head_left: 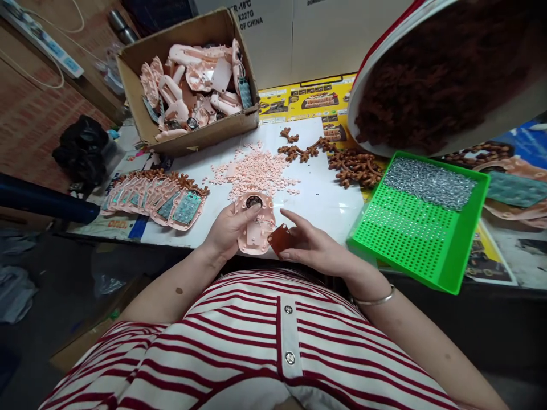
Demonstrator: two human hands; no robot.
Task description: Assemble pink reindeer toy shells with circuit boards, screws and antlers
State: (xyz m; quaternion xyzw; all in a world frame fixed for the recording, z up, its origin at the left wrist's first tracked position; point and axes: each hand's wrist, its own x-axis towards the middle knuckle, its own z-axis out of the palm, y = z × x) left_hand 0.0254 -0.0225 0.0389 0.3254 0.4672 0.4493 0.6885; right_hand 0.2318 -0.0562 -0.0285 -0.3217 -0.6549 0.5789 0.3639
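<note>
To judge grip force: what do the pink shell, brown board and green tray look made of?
Pink shell: likely rigid plastic, smooth satin finish; moulded contours.
Brown board: possibly circuit-board laminate, smooth; thin, flat.
Green tray: likely plastic, slight gloss; uniform colour, evenly perforated.

A power strip (43,40) and black bag (83,147) are at left.

white tub (352,117) cropped top right, left fingers (247,216) partly hidden behind pink shell (256,242), blue tube (47,199) cropped left
</note>
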